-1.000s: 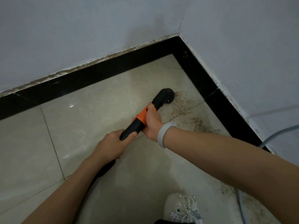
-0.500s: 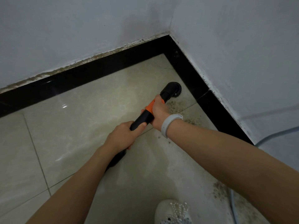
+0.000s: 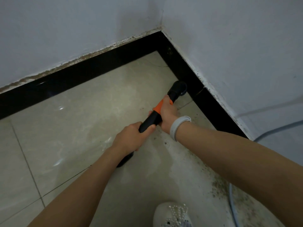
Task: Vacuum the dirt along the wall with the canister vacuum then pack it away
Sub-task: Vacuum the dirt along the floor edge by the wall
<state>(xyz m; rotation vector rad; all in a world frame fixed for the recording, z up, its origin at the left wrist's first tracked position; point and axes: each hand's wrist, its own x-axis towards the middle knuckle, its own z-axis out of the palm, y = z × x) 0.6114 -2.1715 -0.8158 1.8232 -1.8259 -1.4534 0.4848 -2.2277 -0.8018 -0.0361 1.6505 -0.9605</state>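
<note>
nearest, white shoe (image 3: 172,215) on tiled floor (image 3: 65,128); then left hand (image 3: 131,138) and right hand (image 3: 167,115), both wrapped round the black-and-orange vacuum tube (image 3: 151,119); nozzle (image 3: 177,89) against black baseboard (image 3: 205,99); dirt (image 3: 219,185) rightward.

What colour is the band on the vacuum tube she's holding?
Orange, on an otherwise black tube; the band shows clearly in the head view, beside the right hand.

Nozzle (image 3: 177,89) against right skirting (image 3: 213,110)
</note>
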